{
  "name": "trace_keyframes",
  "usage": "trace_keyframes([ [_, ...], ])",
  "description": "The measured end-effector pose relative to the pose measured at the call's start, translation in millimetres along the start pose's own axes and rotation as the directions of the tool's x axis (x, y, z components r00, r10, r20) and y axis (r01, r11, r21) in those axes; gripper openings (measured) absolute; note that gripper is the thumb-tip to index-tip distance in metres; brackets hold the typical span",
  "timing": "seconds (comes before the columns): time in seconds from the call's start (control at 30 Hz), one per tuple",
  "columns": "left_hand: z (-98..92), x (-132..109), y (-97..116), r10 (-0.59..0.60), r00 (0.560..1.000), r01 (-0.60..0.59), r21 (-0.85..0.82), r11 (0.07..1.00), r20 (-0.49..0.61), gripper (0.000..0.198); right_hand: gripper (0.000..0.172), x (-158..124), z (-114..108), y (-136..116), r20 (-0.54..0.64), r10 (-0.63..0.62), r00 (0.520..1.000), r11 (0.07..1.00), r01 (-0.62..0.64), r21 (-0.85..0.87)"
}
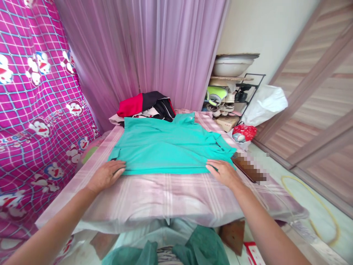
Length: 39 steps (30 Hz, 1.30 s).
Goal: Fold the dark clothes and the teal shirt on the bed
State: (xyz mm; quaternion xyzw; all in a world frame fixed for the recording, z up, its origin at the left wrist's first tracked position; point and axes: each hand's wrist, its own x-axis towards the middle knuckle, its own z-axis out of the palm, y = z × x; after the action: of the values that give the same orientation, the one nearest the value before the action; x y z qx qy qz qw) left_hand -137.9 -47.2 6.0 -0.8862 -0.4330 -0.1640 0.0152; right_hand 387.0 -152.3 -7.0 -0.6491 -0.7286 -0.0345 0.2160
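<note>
The curtain hangs beyond the table, whose pink checked cover runs toward me. My teal shirt lies spread across the middle of the table, its near edge facing me. Behind it, the clothes sit heaped, red and black. My left hand touches the shirt's near left corner, my right hand its near edge toward the right; I cannot tell whether either hand's fingers pinch the fabric.
</note>
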Motion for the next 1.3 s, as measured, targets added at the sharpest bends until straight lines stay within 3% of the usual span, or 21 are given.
trace_keyframes([
  [0.1, -2.6, 28, 14, -0.021, 0.999, 0.021, 0.007, 1.0, -0.048, 0.068, 0.039, 33, -3, -42, -0.056, 0.031, 0.998, 0.999, -0.031, -0.01],
  [0.17, 3.7, 52, 30, -0.042, 0.998, 0.043, 0.029, 0.999, -0.046, 0.067, 0.042, 57, 1, -81, -0.032, 0.006, 0.999, 1.0, -0.005, 0.013],
  [0.27, 24.9, 82, 56, -0.146, 0.989, 0.146, 0.089, 0.985, -0.011, 0.062, 0.047, 85, 17, -135, 0.076, -0.109, 0.991, 0.992, 0.103, 0.076],
  [0.33, 41.4, 92, 68, -0.228, 0.973, 0.221, 0.124, 0.967, 0.045, 0.063, 0.052, 93, 31, -153, 0.183, -0.097, 0.978, 0.994, 0.085, 0.07],
  [0.4, 54.7, 93, 72, -0.271, 0.957, 0.256, 0.141, 0.956, 0.101, 0.065, 0.057, 92, 42, -149, 0.292, -0.041, 0.956, 0.999, 0.034, 0.03],
  [0.5, 64.7, 91, 67, -0.267, 0.956, 0.249, 0.14, 0.958, 0.125, 0.065, 0.059, 77, 44, -109, 0.351, 0.064, 0.934, 0.998, -0.05, -0.049],
  [0.67, 66.5, 90, 60, -0.263, 0.957, 0.247, 0.135, 0.96, 0.12, 0.065, 0.055, 33, 21, -17, 0.277, 0.317, 0.907, 0.938, -0.256, -0.234],
  [0.8, 63.7, 91, 65, -0.274, 0.952, 0.256, 0.134, 0.957, 0.137, 0.066, 0.052, 12, 16, 17, 0.181, 0.317, 0.931, 0.917, -0.252, -0.309],
  [1.1, 52.7, 91, 78, -0.316, 0.929, 0.287, 0.161, 0.944, 0.195, 0.066, 0.052, 17, 20, 13, 0.16, 0.319, 0.934, 0.911, -0.255, -0.325],
  [1.2, 51.0, 91, 82, -0.322, 0.923, 0.288, 0.177, 0.941, 0.209, 0.066, 0.053, 40, 13, -16, 0.12, 0.29, 0.949, 0.933, -0.253, -0.255],
  [1.3, 48.8, 91, 85, -0.329, 0.921, 0.288, 0.201, 0.936, 0.21, 0.064, 0.054, 77, 8, -73, 0.069, 0.156, 0.985, 0.978, -0.144, -0.152],
])
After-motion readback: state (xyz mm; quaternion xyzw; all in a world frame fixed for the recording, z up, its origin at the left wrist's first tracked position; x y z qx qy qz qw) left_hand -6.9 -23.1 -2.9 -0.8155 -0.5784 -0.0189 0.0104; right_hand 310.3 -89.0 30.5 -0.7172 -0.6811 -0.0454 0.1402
